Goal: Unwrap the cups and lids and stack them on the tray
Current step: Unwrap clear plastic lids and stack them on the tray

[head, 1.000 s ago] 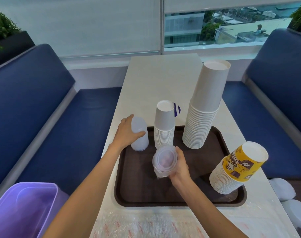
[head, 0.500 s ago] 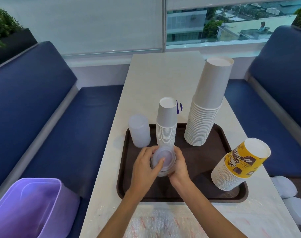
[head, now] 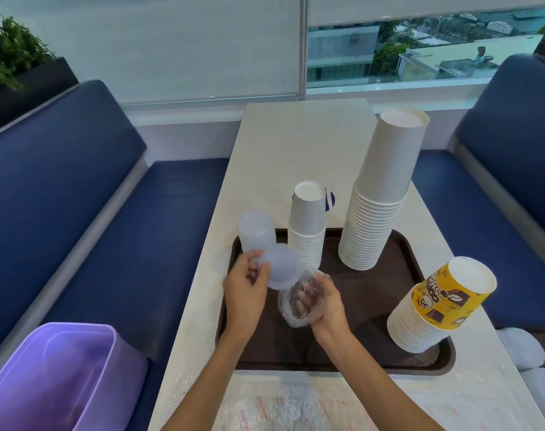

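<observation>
Pinching lid stack [head: 282, 269] in my left hand [head: 244, 290]; my right hand [head: 327, 306] clutches clear wrapper [head: 291, 314], both above tray [head: 367, 293].

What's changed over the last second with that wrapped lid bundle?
The left grip let go of the lid stack on the tray, came to the bundle and pulled the lids out leftward; it now holds them. The right grip keeps only the clear wrapper. The three cup stacks and the tray stayed put.
</observation>
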A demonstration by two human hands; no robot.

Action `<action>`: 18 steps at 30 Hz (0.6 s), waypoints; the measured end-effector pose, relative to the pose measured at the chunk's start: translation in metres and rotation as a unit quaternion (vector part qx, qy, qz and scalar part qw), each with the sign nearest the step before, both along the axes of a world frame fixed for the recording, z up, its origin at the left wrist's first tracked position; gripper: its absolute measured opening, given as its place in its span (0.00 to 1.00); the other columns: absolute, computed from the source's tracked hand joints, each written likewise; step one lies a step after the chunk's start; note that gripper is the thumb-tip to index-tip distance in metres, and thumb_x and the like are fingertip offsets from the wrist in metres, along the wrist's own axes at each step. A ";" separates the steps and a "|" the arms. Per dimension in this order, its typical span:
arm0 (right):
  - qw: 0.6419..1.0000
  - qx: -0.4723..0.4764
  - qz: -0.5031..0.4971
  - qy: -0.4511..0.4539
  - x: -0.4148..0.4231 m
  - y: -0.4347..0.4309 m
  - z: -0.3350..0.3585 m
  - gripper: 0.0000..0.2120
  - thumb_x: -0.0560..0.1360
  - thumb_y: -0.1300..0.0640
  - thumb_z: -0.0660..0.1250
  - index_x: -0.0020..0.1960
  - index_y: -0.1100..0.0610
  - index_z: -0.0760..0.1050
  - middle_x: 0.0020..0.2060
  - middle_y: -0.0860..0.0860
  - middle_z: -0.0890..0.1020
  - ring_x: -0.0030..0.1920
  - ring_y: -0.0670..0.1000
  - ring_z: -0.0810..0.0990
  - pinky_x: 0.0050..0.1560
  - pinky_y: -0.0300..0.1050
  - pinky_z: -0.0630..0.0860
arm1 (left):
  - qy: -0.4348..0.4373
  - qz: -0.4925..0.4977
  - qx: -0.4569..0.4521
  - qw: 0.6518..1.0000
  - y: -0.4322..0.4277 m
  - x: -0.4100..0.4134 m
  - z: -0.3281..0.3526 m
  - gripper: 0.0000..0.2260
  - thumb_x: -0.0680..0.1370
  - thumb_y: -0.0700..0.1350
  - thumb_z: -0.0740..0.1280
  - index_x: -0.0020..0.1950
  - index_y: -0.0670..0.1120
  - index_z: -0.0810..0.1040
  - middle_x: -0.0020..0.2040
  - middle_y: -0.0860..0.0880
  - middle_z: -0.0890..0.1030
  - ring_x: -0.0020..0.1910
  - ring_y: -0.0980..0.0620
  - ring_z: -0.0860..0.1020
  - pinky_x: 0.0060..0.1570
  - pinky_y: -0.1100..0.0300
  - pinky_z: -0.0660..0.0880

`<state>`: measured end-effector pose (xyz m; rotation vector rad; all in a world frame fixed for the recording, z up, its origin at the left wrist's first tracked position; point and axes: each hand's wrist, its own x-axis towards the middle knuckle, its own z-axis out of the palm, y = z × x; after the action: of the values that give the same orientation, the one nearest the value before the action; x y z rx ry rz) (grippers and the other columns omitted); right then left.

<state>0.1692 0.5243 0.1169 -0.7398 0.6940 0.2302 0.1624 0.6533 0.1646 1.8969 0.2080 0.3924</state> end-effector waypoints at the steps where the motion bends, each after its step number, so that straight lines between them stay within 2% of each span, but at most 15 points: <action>1: 1.000 0.006 -0.002 0.001 0.002 0.000 0.002 0.04 0.76 0.56 0.66 0.47 0.56 0.77 0.46 0.56 0.81 0.48 0.55 0.80 0.56 0.52 0.74 | -0.006 0.022 0.001 1.000 0.005 0.010 0.010 0.07 0.77 0.39 0.67 0.54 0.45 0.77 0.40 0.52 0.78 0.38 0.60 0.75 0.38 0.76 0.71; 4: 1.000 0.011 -0.001 -0.003 0.005 0.000 0.008 0.04 0.77 0.56 0.65 0.47 0.56 0.76 0.46 0.56 0.81 0.48 0.55 0.80 0.57 0.52 0.74 | -0.006 0.071 0.011 0.997 0.019 0.042 0.034 0.08 0.77 0.39 0.67 0.55 0.42 0.78 0.41 0.47 0.78 0.37 0.59 0.74 0.37 0.76 0.69; 9: 1.000 0.006 0.007 -0.017 0.008 -0.001 0.011 0.05 0.77 0.56 0.64 0.50 0.57 0.76 0.49 0.57 0.80 0.48 0.55 0.79 0.56 0.52 0.74 | 0.047 0.095 0.039 0.994 0.031 0.083 0.050 0.10 0.78 0.40 0.64 0.58 0.40 0.78 0.47 0.45 0.80 0.44 0.51 0.76 0.44 0.62 0.70; 13: 1.000 0.009 0.008 -0.019 0.008 -0.002 0.011 0.05 0.77 0.56 0.64 0.51 0.57 0.75 0.50 0.57 0.80 0.50 0.56 0.79 0.54 0.51 0.75 | 0.088 0.091 0.098 0.987 0.029 0.099 0.043 0.11 0.79 0.41 0.62 0.59 0.39 0.77 0.53 0.44 0.80 0.46 0.51 0.74 0.44 0.60 0.68; 16: 1.000 0.016 0.005 -0.020 0.008 -0.003 0.012 0.05 0.77 0.57 0.64 0.51 0.57 0.75 0.51 0.58 0.80 0.51 0.57 0.79 0.55 0.52 0.75 | 0.100 0.082 0.145 0.981 0.027 0.106 0.034 0.11 0.80 0.42 0.62 0.59 0.39 0.77 0.57 0.42 0.77 0.49 0.48 0.76 0.44 0.59 0.68; 18: 1.000 0.014 0.000 -0.020 0.009 -0.004 0.013 0.05 0.77 0.57 0.64 0.51 0.58 0.75 0.51 0.58 0.80 0.51 0.57 0.79 0.56 0.53 0.74 | 0.115 0.084 0.179 0.974 0.026 0.109 0.029 0.11 0.80 0.43 0.62 0.60 0.40 0.76 0.59 0.42 0.73 0.46 0.48 0.74 0.45 0.57 0.68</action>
<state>0.1777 0.5201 0.1300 -0.7157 0.6514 0.2245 0.2712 0.6796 0.1937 2.2898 0.4813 0.3378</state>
